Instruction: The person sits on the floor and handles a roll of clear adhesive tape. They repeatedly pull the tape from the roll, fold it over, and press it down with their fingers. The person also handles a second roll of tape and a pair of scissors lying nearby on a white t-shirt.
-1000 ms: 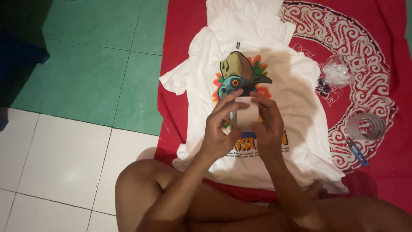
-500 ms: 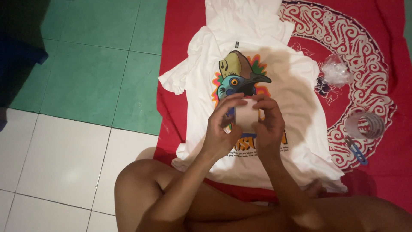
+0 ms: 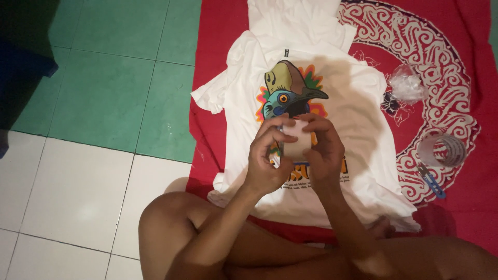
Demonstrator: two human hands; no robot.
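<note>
while both hands close in over the middle of the shirt, the left hand (image 3: 264, 163) and the right hand (image 3: 324, 153) pinch a small pale card-like piece (image 3: 296, 140) between them, fingers curled round its side edges and thumbs pressing on its face. it sits just above the printed chest of the white t-shirt (image 3: 353, 103), right under the colourful bird-head print (image 3: 288, 93). judging by how little effort the fingers show, it looks light, thin and fairly flat, maybe a bit bendy, so the edges are the sensible place to hold it, not the middle. what it is exactly, can't tell, the fingers cover too much. outward now: the shirt lies spread and soft on a red patterned cloth (image 3: 467, 46), with a crumpled clear plastic bag (image 3: 407, 85), a roll of clear tape (image 3: 443, 150) and small blue snips (image 3: 430, 181) well off to the right. green and white floor tiles (image 3: 104, 103) on the left.
</note>
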